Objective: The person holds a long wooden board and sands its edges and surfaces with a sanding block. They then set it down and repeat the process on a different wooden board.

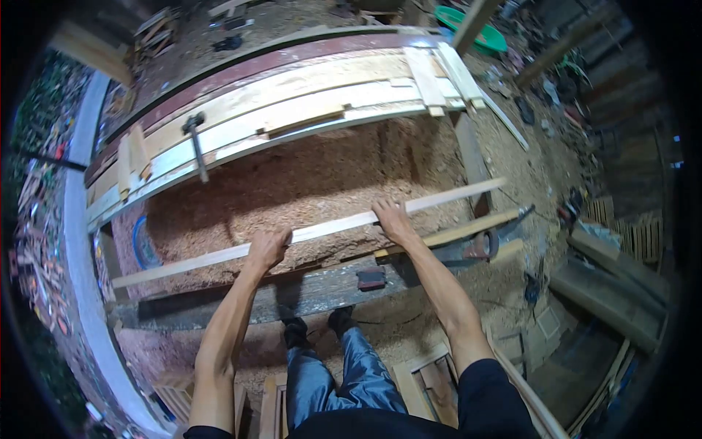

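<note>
A long, narrow wooden strip (pixel 329 227) runs across the view, its right end higher than its left. My left hand (pixel 269 247) grips it left of the middle, fingers wrapped round it. My right hand (pixel 393 219) is closed on the same strip farther right, thumb underneath. Below the strip lies a dark, weathered plank (pixel 322 293), and on it rests a small dark reddish block (pixel 371 278). A handsaw with a brown handle (pixel 481 246) lies on the plank's right part, beside a yellowish wooden bar (pixel 453 233).
Beyond a bed of wood shavings (pixel 314 168) stands a workbench with pale boards (pixel 292 117) and a dark clamp (pixel 195 139). A blue-rimmed container (pixel 144 241) sits at the left. Wooden frames (pixel 431 380) lie near my legs, and a green basin (pixel 482 36) is at the far right.
</note>
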Demonstrator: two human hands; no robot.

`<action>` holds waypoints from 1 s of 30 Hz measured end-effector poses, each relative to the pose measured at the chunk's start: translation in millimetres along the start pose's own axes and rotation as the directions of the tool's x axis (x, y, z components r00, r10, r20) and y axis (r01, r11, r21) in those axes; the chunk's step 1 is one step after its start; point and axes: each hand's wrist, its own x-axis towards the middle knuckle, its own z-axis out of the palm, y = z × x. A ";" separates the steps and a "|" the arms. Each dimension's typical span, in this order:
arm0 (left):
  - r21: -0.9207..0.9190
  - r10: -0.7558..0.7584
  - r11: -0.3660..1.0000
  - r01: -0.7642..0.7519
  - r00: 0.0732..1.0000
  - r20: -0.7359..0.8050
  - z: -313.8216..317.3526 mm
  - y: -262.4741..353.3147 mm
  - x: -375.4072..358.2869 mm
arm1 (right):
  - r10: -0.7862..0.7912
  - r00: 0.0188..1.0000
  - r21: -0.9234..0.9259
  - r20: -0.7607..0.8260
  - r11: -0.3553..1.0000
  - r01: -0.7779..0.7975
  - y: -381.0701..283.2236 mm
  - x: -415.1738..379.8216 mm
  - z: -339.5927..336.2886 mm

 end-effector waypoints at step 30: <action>-0.225 -0.092 0.974 0.034 0.963 -0.254 -13.1 -142.0 -293.0 | -0.248 0.958 0.052 0.145 0.969 0.243 -305.4 -36.3 -81.0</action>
